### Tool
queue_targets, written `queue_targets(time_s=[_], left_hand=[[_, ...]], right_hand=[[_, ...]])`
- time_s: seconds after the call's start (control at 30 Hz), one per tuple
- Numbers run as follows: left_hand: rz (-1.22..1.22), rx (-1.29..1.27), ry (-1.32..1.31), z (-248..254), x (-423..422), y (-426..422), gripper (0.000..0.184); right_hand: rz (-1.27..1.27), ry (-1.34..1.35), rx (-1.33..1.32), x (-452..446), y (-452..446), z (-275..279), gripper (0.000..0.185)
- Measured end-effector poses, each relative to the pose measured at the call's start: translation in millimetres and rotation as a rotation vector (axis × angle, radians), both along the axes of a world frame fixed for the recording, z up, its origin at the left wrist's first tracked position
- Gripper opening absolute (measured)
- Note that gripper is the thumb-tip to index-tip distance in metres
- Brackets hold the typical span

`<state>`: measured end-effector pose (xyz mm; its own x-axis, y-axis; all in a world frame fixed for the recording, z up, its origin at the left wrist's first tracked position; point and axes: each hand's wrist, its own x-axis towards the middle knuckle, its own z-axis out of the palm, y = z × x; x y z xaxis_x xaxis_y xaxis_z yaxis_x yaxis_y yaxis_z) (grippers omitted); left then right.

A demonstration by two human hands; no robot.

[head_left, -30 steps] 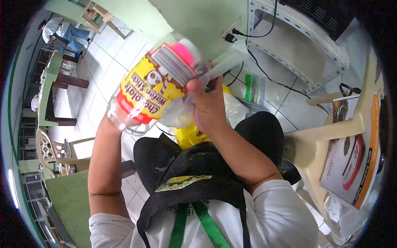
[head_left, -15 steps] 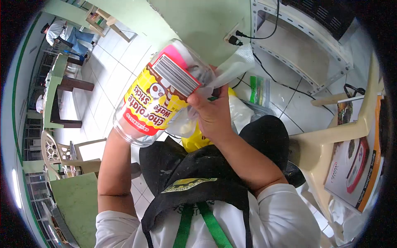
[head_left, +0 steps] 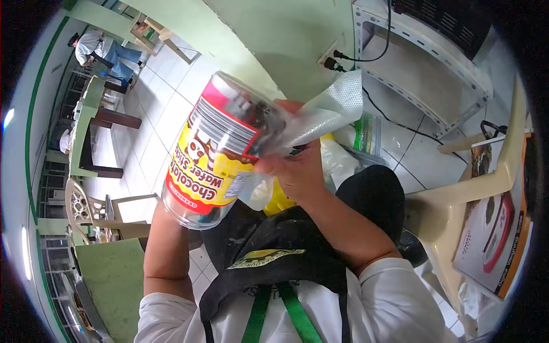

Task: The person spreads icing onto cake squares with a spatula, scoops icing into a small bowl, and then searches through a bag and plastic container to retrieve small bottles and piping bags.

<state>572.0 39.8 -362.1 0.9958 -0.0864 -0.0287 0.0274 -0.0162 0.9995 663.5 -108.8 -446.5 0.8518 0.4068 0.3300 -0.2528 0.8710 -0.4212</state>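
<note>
A clear plastic jar (head_left: 214,154) with a yellow and red "Chocolate Wafer Sticks" label is held up, tilted, its print upside down to me. Something pink and something dark grey show at its far end. My left forearm (head_left: 167,246) runs up to the jar's near end; the jar and its label hide most of that hand, which supports the jar. My right hand (head_left: 300,168) is closed at the jar's right side, thumb toward me, around a translucent textured plastic bag (head_left: 337,106) that sticks out above it. Motion blurs the area between jar and thumb.
A yellow bag (head_left: 279,200) and a clear pouch with green (head_left: 366,134) lie on the tiled floor. Right of me are a beige plastic chair (head_left: 440,211) and a weighing scale box (head_left: 486,234). A metal rack (head_left: 423,74), plugged cords and a distant person (head_left: 106,54) are further off.
The jar has turned more upright and shifted slightly down. The textured plastic bag at my right hand has swung up and stands out further right.
</note>
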Motion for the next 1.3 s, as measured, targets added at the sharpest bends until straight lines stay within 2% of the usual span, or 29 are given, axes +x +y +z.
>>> queue_targets(time_s=[0.43, 0.63, 0.77, 0.93, 1.17, 1.3], left_hand=[[-0.050, 0.270, -0.077, 12.1, 2.0, 0.8, 0.047], [-0.083, 0.392, -0.113, 19.4, -15.7, 1.6, 0.046], [-0.096, 0.473, -0.134, 23.1, -17.6, 0.8, 0.045], [-0.122, 0.575, -0.163, 25.5, -31.5, -3.8, 0.044], [-0.145, 0.708, -0.194, 24.6, -31.1, -14.8, 0.043], [-0.165, 0.787, -0.209, 35.6, -26.0, 9.9, 0.042]], right_hand=[[0.095, 0.099, -0.033, -10.6, -2.5, 7.7, 0.088], [0.069, -0.003, -0.106, -13.2, -1.6, 8.6, 0.091], [0.130, 0.036, -0.097, -15.1, -3.3, 10.4, 0.092], [0.050, -0.048, -0.161, -15.1, -2.5, -0.4, 0.095], [0.117, 0.016, -0.172, -8.3, -4.5, -3.1, 0.097], [0.103, 0.034, -0.141, -4.5, -1.5, -5.8, 0.092]])
